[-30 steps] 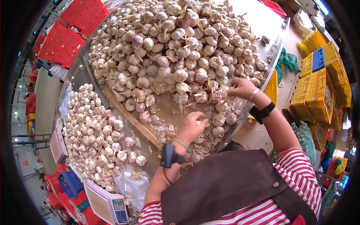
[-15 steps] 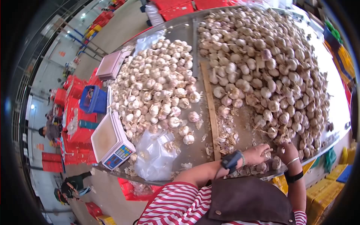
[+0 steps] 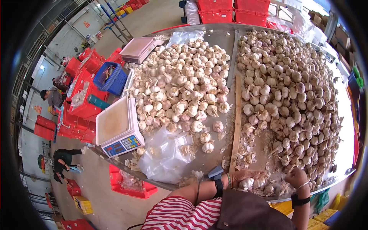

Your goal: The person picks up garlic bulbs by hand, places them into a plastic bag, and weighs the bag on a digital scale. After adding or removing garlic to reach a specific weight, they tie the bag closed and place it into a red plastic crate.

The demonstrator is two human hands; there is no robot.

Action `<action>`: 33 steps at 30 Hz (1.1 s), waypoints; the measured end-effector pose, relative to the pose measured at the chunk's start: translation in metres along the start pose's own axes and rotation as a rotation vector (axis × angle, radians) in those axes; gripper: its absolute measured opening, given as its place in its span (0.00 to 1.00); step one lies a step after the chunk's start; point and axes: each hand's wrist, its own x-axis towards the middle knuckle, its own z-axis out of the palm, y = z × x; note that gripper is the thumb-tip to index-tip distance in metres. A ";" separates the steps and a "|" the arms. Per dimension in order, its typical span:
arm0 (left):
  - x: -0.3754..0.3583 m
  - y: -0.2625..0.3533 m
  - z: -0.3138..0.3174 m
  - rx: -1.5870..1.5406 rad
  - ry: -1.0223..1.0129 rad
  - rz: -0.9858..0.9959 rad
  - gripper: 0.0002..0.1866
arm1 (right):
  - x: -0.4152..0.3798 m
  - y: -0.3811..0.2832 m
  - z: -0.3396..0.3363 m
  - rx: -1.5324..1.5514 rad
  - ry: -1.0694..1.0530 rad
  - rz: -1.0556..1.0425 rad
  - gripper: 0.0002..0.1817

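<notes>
My left hand point(image 3: 243, 177) is at the near edge of the metal table point(image 3: 214, 157), its fingers closed round a garlic bulb point(image 3: 260, 181). Another pale bulb point(image 3: 246, 183) lies against the palm side. To its right, my right hand point(image 3: 296, 178) is raised a little over loose skins, fingers curled together; whatever they hold, if anything, is too small to make out. Beyond it spreads a large heap of untrimmed garlic point(image 3: 295, 96). Across a wooden strip point(image 3: 236, 122) lies a second heap of whiter bulbs point(image 3: 180, 80).
A digital scale point(image 3: 119, 124) and a clear plastic bag point(image 3: 165, 153) are at the left. Behind them are another scale point(image 3: 138, 48), a blue basket point(image 3: 110, 78) and red crates point(image 3: 90, 99). A red crate point(image 3: 128, 184) sits below the table edge. People are farther left, one bending point(image 3: 63, 163).
The view has shifted, so the table appears lower and farther right. My left hand has drawn away from my right hand, toward the wooden strip; the two were close together before.
</notes>
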 end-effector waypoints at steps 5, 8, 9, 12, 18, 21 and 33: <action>0.008 -0.004 0.033 -0.256 -0.057 0.019 0.40 | -0.023 -0.111 -0.020 0.485 0.058 -0.467 0.25; 0.010 0.006 0.003 0.108 -0.056 0.123 0.41 | -0.017 -0.119 -0.006 0.652 0.194 -0.704 0.30; 0.015 0.004 0.007 -0.212 -0.242 0.233 0.37 | -0.014 -0.114 -0.005 0.716 0.260 -0.632 0.30; -0.023 0.056 0.011 -0.212 -0.250 0.327 0.37 | 0.005 -0.059 0.005 0.560 0.353 -0.435 0.23; -0.112 0.190 -0.008 0.013 0.240 1.093 0.36 | -0.003 0.059 0.055 -0.150 0.053 -0.133 0.25; -0.145 0.235 -0.027 0.027 0.510 1.217 0.34 | -0.004 0.071 0.073 -0.174 -0.257 -0.118 0.31; -0.036 0.140 -0.039 1.034 0.955 1.013 0.12 | 0.010 -0.029 0.020 -0.170 -0.295 -0.178 0.19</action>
